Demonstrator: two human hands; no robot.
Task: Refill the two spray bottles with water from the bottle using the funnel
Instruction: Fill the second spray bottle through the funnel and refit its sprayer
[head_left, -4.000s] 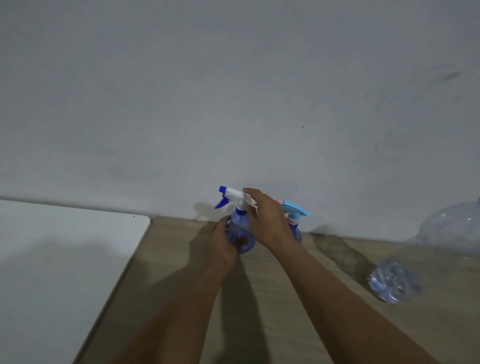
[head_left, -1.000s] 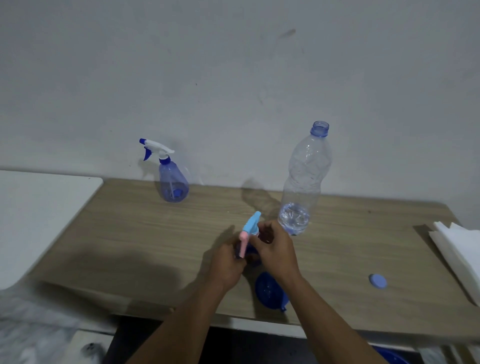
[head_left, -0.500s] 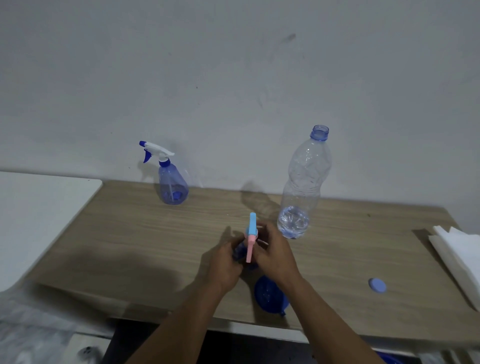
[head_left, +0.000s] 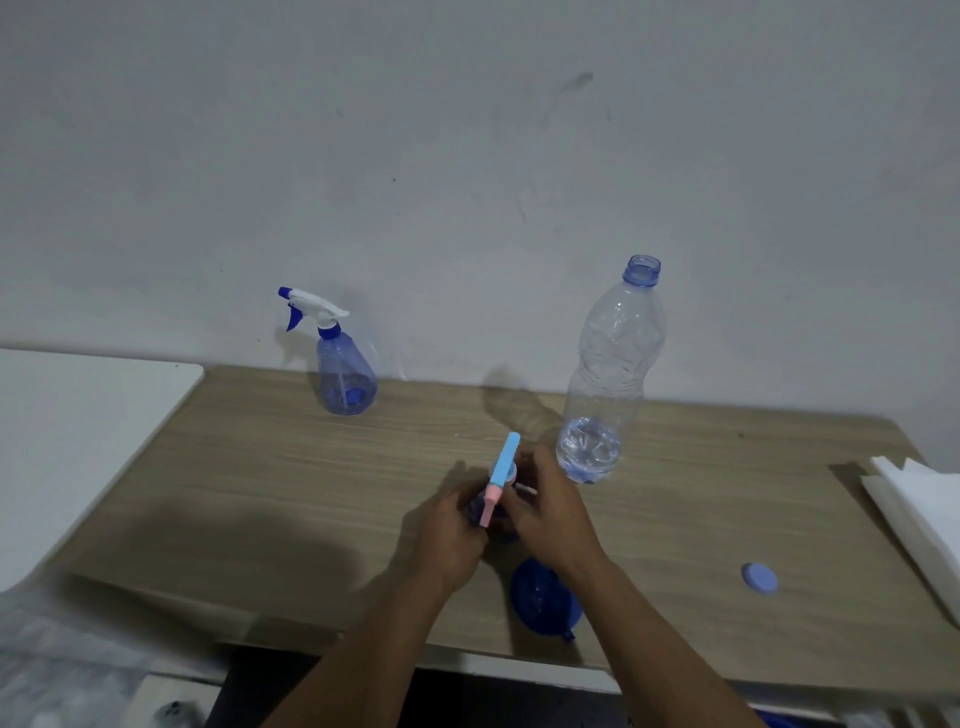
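Note:
A small spray bottle with a light-blue and pink trigger head (head_left: 501, 475) stands at the middle of the wooden table (head_left: 260, 483). My left hand (head_left: 449, 530) grips its blue body, which is mostly hidden. My right hand (head_left: 550, 512) grips the neck under the trigger head. A second spray bottle (head_left: 343, 364), blue with a white and blue head, stands at the back left by the wall. The clear water bottle (head_left: 610, 374) stands uncapped at the back, with a little water at its bottom. The blue funnel (head_left: 543, 603) lies near the front edge under my right wrist.
A light-blue bottle cap (head_left: 759, 578) lies on the table to the right. White paper towels (head_left: 919, 514) sit at the right edge. A white surface (head_left: 78, 415) adjoins the table on the left. The wall runs close behind the table.
Four seconds ago both hands were on the white-headed bottle by the wall. Over the last second the light-blue trigger head has turned in my hands, from pointing right to pointing toward me.

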